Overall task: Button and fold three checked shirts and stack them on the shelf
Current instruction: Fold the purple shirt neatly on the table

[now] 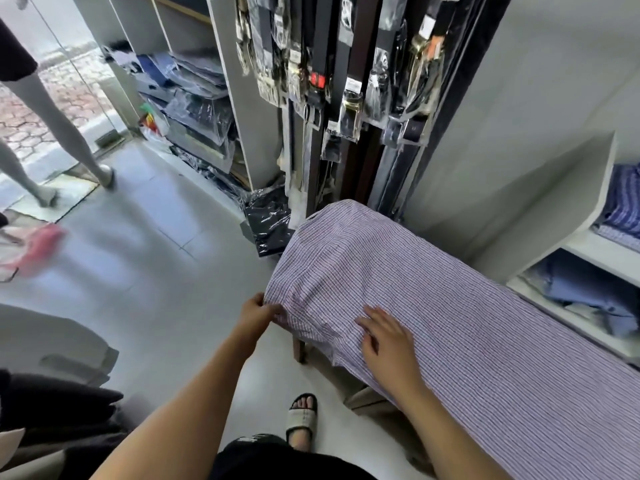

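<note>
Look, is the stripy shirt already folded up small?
No, the checked shirt lies spread flat over the bench, with the left hand pinching its edge and the right hand flat on it.

Pale tiled floor (145, 271), white shelving (554, 216) — belts (346, 81) hang between.

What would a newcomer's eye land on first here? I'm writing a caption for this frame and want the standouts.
First the checked shirt, spread over a bench across the lower right, with the left hand pinching its near corner and the right hand resting flat on the cloth. Next the rack of packaged belts hanging at top centre. Then the mannequin legs by the glass door at far left.
</note>
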